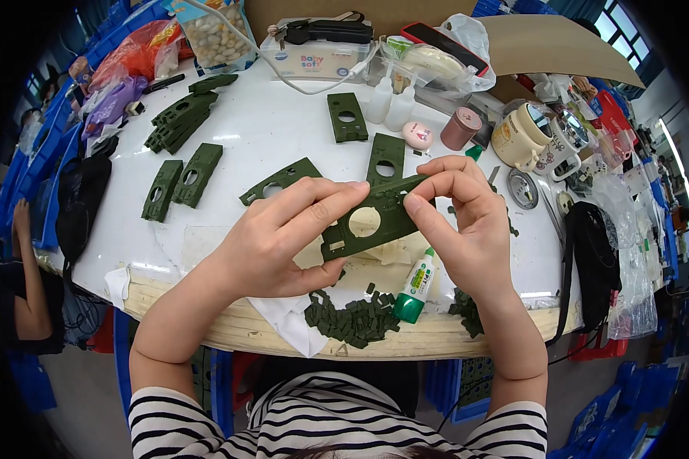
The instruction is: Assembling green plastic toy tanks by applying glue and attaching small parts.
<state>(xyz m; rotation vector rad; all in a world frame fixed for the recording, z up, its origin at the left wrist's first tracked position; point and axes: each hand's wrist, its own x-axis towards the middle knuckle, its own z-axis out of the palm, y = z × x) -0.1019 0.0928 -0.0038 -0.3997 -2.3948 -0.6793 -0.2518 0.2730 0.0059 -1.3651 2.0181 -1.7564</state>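
Both my hands hold one dark green flat plastic plate (375, 218) with a round hole, tilted above the white table (283, 122). My left hand (287, 241) grips its lower left end between thumb and fingers. My right hand (455, 218) pinches its upper right end with the fingertips. Below the plate lie a green-capped glue bottle (416, 287) and a heap of small dark green bits (352, 317).
More green plates lie on the table: a pair at the left (180, 180), a stack farther back (180, 122), single ones (347, 117) behind my hands. Cups (524, 138), small bottles (390, 103), a tissue box (314, 53) and bags crowd the far edge. Another person's arm (23, 268) is at the left.
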